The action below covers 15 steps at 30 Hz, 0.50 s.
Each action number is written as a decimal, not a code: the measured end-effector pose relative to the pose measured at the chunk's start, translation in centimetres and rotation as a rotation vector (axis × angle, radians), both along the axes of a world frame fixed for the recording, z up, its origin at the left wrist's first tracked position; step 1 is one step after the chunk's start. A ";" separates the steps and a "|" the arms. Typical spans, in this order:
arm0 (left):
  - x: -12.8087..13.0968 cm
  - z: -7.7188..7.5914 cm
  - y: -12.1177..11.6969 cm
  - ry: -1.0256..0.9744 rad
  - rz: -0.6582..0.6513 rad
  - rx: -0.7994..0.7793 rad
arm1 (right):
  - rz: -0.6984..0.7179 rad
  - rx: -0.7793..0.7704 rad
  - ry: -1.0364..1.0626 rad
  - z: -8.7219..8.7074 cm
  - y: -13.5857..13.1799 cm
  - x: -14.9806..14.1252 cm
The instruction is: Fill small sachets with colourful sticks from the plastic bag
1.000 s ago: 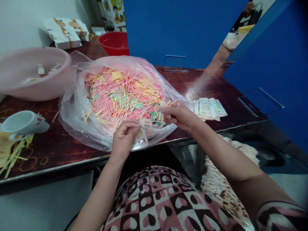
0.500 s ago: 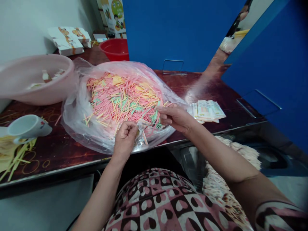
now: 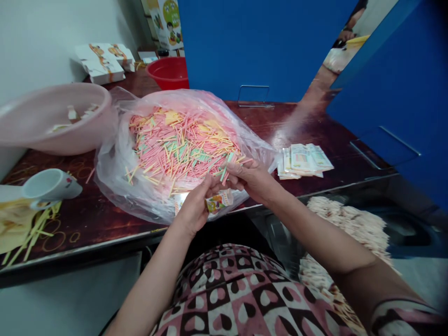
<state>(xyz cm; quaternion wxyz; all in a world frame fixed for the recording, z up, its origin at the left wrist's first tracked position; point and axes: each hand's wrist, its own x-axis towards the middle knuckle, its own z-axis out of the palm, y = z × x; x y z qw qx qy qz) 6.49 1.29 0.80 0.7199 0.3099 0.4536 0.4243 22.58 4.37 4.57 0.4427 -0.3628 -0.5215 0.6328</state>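
Note:
A clear plastic bag (image 3: 115, 154) lies open on the dark red table, heaped with thin pink, yellow and green sticks (image 3: 178, 144). My left hand (image 3: 196, 205) is closed on a small printed packet (image 3: 219, 201) at the bag's near edge. My right hand (image 3: 250, 179) pinches a few coloured sticks just above that packet, its fingertips touching those of the left hand.
A pink basin (image 3: 52, 119) and a white cup (image 3: 51, 185) stand at the left, with loose yellow sticks (image 3: 24, 233). A stack of flat packets (image 3: 304, 159) lies right of the bag. A red bowl (image 3: 168, 72), boxes (image 3: 103, 60) and blue panels (image 3: 266, 46) stand behind. Filled packets (image 3: 350, 224) pile up below right.
My left hand has turned and risen to meet the right, bringing the packet up from the bag's edge. The right hand has drawn slightly toward me with its sticks.

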 end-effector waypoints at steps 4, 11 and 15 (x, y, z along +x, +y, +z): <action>0.5 0.0 0.0 -0.016 0.017 -0.010 | 0.036 -0.002 -0.057 -0.2 0.2 0.2; 1.2 0.0 0.2 0.010 0.033 0.040 | -0.008 -0.002 -0.192 0.0 0.2 0.3; 0.9 -0.3 0.5 0.033 0.096 0.078 | 0.033 -0.034 -0.239 -0.5 0.0 0.6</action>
